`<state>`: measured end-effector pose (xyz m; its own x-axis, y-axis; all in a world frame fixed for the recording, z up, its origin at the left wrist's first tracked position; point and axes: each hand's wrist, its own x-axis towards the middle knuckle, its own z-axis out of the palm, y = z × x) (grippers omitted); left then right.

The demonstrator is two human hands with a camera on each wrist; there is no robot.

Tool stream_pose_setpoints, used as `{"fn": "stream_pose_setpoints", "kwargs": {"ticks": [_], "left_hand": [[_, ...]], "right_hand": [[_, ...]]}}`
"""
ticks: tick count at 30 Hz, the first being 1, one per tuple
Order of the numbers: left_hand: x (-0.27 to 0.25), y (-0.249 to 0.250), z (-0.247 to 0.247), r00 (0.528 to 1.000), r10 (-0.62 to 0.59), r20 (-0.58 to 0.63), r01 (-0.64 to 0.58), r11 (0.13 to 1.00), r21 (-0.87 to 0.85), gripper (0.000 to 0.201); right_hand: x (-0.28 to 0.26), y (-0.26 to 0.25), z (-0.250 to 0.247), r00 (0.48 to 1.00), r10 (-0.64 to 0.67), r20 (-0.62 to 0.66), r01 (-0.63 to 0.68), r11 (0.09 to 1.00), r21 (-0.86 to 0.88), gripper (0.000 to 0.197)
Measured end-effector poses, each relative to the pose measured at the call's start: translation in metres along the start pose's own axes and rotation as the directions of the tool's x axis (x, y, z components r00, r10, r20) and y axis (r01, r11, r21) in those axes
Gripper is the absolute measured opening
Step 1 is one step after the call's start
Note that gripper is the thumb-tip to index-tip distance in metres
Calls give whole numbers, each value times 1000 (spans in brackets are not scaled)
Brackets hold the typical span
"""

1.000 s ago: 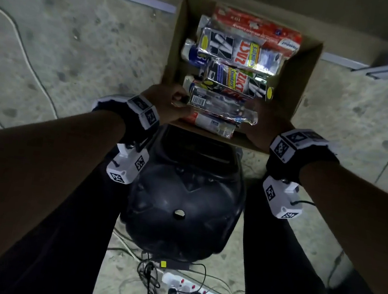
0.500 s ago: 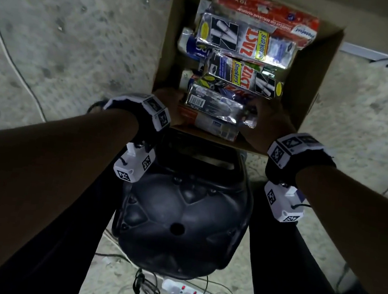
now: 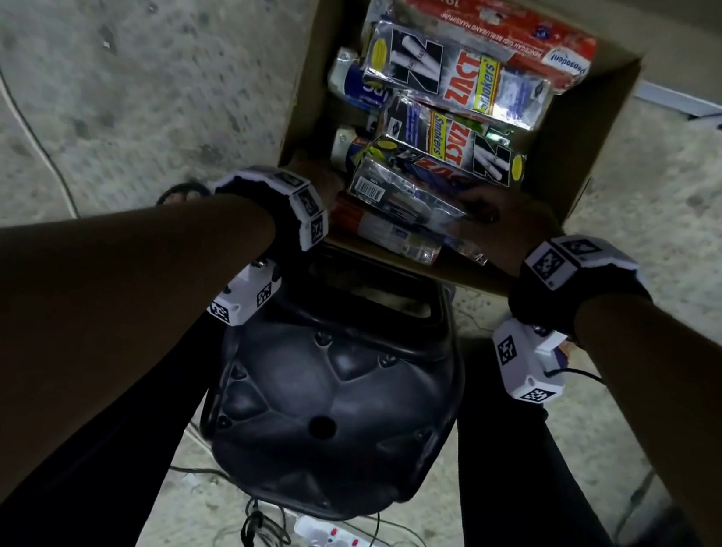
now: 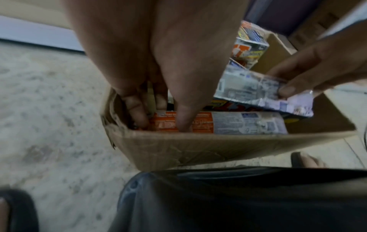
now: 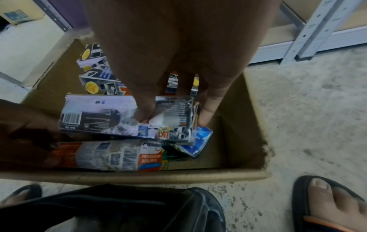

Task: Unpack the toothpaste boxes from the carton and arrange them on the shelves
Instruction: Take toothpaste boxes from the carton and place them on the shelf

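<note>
Head view is showing the carton (image 3: 598, 134) sitting on the floor, packed with toothpaste boxes, and nothing is reaching the shelves yet. At the carton's near wall, the right hand (image 5: 178, 55) is pinching a silver box (image 5: 127, 117), thumb on its top face and a finger against its right end; that box is lying tilted across the top of the pile. Just below it, against the same wall, the left hand (image 4: 151, 51) is digging in beside the orange box (image 4: 198, 122), fingers curled down at its left end, thumb pressing its top. Whether it is truly gripping yet I cannot tell for sure. These boxes are looking light, with thin creased card that will probably crush, and glossy wrap that may slip, so holding them by the ends or long edges seems wisest. Beyond the carton's near wall, towards the person, a black stool (image 3: 335, 384) is standing.
</note>
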<state>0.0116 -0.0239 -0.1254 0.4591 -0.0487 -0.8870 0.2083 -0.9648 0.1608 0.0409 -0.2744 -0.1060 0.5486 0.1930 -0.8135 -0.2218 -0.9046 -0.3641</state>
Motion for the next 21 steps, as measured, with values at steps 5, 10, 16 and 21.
{"fn": "stream_pose_setpoints", "kwargs": {"ticks": [5,10,16,21], "left_hand": [[15,3,-3,988,23,153,-12,997,-72,44],[7,0,-8,993,60,103,-57,998,-31,32],[-18,-8,-22,975,211,-64,-208,977,49,35],[-54,3,-37,967,231,-108,-219,969,114,28]], "right_hand": [[-10,18,-10,1000,18,0,-18,999,30,44],[-17,29,-12,999,25,-21,-22,994,104,42],[-27,20,-22,998,55,-41,-52,996,68,44],[-48,15,-37,997,79,-18,-77,993,85,44]]}}
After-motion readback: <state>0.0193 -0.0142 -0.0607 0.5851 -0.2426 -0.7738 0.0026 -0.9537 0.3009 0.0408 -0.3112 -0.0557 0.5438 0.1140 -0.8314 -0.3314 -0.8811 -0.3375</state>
